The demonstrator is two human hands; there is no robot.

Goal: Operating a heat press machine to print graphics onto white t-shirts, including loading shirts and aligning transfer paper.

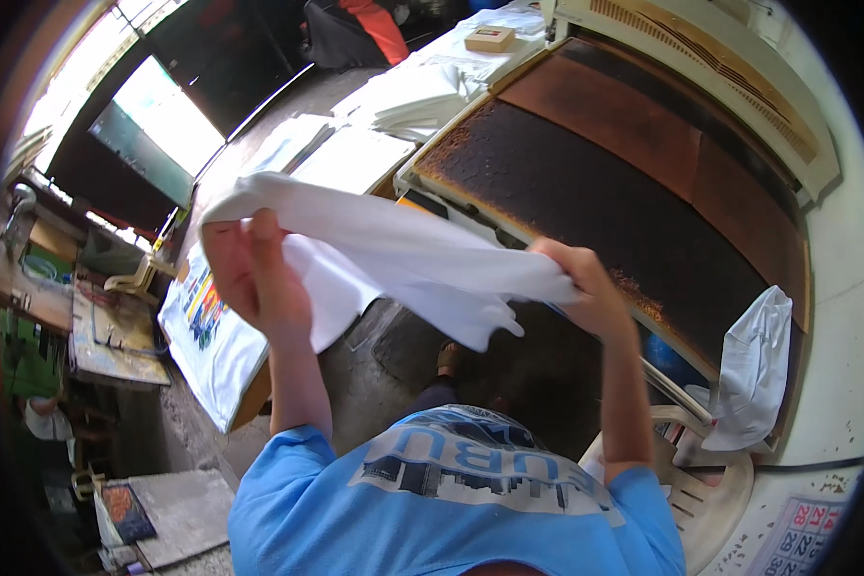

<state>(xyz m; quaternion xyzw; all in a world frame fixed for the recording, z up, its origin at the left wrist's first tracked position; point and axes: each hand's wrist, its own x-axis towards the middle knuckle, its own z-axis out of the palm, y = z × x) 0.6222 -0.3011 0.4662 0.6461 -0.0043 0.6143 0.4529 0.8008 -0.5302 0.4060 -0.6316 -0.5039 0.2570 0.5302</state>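
A white shirt (394, 240) is stretched through the air between my two hands, folded lengthwise and sagging at its lower edge. My left hand (269, 278) grips its left end, thumb upright in front and the fingers partly hidden behind the fabric. At the right end, my right hand (581, 278) pinches the bunched cloth; its fingertips are partly covered. Below and left of my left hand, a white shirt with a colourful print (206, 307) lies flat on a table. The held shirt overlaps it in the view, and whether they touch I cannot tell.
A wide dark flatbed machine (586, 158) with rusty edges stands to the right. White cloth (754, 370) hangs over its near corner, above a plastic chair (706, 490). Beyond the table are stacked white shirts (418, 101) and a small box (490, 38). Boards (187, 518) lie lower left.
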